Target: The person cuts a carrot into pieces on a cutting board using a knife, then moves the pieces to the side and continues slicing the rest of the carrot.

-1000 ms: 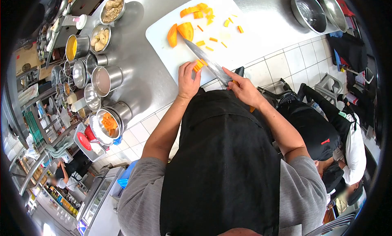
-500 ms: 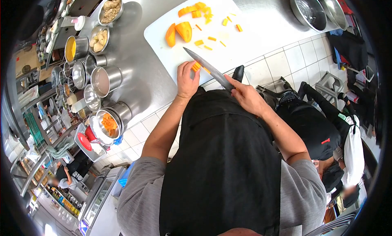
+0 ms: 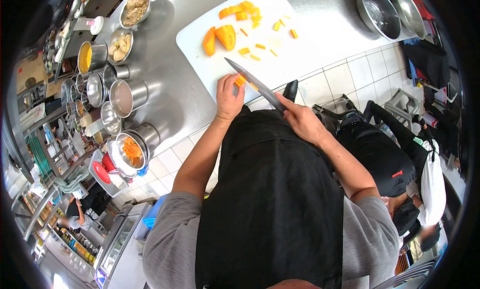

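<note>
My left hand (image 3: 230, 97) has its fingers curled and presses a small orange carrot piece (image 3: 240, 81) onto the white cutting board (image 3: 200, 71), near its front edge. My right hand (image 3: 304, 120) is closed round the handle of a kitchen knife (image 3: 245, 75). The long blade points up and left across the board, lying right beside the held piece. A sliver of carrot shows against the blade. Farther up the board lie two large carrot chunks (image 3: 226, 37), a cluster of blocks (image 3: 241, 11) and several thin sticks (image 3: 260, 46).
Along the left of the steel counter (image 3: 170, 84) stand steel pots (image 3: 128, 97) and bowls of pale food (image 3: 120, 45). A bowl of orange pieces (image 3: 132, 150) is at lower left. Metal bowls (image 3: 380, 14) sit at upper right. People in dark clothes (image 3: 380, 154) are at the right.
Both hands, the knife and the carrot piece stay almost in place. The view has shifted very slightly.
</note>
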Demonstrator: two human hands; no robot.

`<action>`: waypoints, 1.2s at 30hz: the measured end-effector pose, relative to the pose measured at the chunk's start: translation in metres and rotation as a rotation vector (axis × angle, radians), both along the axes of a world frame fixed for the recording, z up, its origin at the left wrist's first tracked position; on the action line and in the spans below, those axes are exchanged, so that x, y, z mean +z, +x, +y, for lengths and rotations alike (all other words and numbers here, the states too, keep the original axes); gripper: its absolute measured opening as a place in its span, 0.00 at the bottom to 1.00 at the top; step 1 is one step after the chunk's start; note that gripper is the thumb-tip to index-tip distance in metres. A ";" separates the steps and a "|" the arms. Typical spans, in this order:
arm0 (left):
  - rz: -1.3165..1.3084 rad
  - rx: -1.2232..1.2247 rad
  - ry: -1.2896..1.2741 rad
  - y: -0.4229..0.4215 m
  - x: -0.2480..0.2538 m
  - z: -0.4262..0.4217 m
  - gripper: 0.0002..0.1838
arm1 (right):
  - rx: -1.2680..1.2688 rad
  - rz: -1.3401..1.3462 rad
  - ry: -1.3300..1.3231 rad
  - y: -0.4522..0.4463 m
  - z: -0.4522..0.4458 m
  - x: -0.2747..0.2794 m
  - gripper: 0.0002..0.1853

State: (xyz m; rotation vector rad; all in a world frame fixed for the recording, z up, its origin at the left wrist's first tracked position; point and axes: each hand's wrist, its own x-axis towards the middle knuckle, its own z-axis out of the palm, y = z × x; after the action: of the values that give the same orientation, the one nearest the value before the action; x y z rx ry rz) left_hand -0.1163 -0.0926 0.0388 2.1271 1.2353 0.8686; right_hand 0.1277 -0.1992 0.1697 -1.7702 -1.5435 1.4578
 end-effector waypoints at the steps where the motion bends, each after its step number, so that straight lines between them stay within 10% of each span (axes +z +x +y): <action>1: 0.006 -0.005 0.010 0.000 0.000 0.000 0.25 | -0.003 0.005 0.011 -0.001 0.001 0.000 0.32; 36: -0.041 0.044 -0.083 0.000 -0.001 -0.002 0.25 | 0.013 0.047 0.087 -0.009 0.008 -0.013 0.35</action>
State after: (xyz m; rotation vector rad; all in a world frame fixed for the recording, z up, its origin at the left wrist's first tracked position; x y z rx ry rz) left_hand -0.1163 -0.0948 0.0374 2.0145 1.2793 0.8609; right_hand 0.1186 -0.1909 0.1570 -1.6684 -1.5730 1.4060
